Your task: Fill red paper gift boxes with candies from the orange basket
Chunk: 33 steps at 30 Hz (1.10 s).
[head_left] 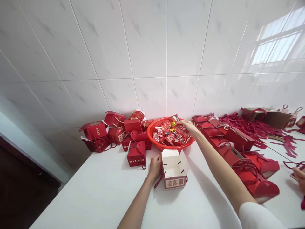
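Observation:
A red candy box (175,173) stands upright on the white table, its lid flaps raised and its pale inside showing. My left hand (155,165) is closed at the box's left wall, with the fingertips partly hidden. Behind the box sits a round red plastic basin (156,144) full of small wrapped sweets (170,138). Over its right side reaches my right hand (189,128), fingers pinched at a red and white candy packet (174,118) near the back rim. Dark red cord handles hang at the box's sides.
Several closed red boxes (136,154) cluster left of the basin; more boxes (257,184) line the right. Dark red ribbons (246,125) lie beside a brown carton (267,116). Another person's hand (300,178) shows at the right edge. A tiled wall (150,63) bounds the table's back.

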### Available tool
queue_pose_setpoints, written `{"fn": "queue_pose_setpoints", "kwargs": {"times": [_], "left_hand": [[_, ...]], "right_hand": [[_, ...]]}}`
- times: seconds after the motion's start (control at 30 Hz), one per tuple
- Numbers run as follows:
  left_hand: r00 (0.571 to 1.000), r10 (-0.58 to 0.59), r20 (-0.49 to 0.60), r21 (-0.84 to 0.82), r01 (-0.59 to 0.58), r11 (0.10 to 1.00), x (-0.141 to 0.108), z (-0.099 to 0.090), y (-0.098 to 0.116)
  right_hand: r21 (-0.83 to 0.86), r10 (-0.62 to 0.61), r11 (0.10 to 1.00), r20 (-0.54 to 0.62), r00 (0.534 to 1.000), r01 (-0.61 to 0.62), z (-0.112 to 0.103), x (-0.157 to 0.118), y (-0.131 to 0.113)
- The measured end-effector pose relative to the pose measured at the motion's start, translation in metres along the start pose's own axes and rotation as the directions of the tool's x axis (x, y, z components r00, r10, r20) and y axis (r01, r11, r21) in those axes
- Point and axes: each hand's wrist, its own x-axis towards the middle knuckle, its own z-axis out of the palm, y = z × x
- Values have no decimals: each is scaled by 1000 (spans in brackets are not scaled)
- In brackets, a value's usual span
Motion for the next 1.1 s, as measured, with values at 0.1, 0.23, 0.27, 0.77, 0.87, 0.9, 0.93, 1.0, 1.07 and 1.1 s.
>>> {"fn": "queue_pose_setpoints", "kwargs": {"times": [0.1, 0.23, 0.27, 0.77, 0.87, 0.9, 0.93, 1.0, 1.07, 1.1], "left_hand": [[998, 27, -61, -41, -30, 999, 0, -3, 9], [962, 110, -250, -117, -142, 983, -3, -11, 32], [942, 140, -305, -136, -188, 973, -4, -13, 40], [938, 254, 238, -174, -216, 961, 6, -14, 134], [920, 268, 285, -197, -218, 956, 7, -13, 137], [922, 278, 271, -209, -226, 952, 7, -13, 138], [927, 287, 239, -220, -237, 946, 7, -12, 139], [943, 296, 153, -244, -254, 936, 7, -11, 141], [950, 297, 96, -268, -263, 927, 8, -10, 140], [951, 297, 88, -280, -263, 923, 9, -9, 139]], "right_hand": [[194, -28, 981, 93, 995, 10, -1, -28, -12], [384, -129, 923, 325, 937, -7, 0, -68, -21], [379, -156, 925, 360, 920, 8, 0, -77, -23], [140, -363, 930, 225, 904, 339, 2, -102, -43], [167, -363, 925, 132, 922, 340, 1, -104, -47], [170, -364, 924, 108, 925, 343, 0, -104, -48], [164, -364, 924, 99, 926, 345, 0, -105, -49], [133, -366, 927, 124, 922, 350, -2, -106, -52], [106, -370, 928, 144, 918, 357, -3, -106, -53], [101, -373, 927, 135, 918, 362, -4, -107, -53]]}}
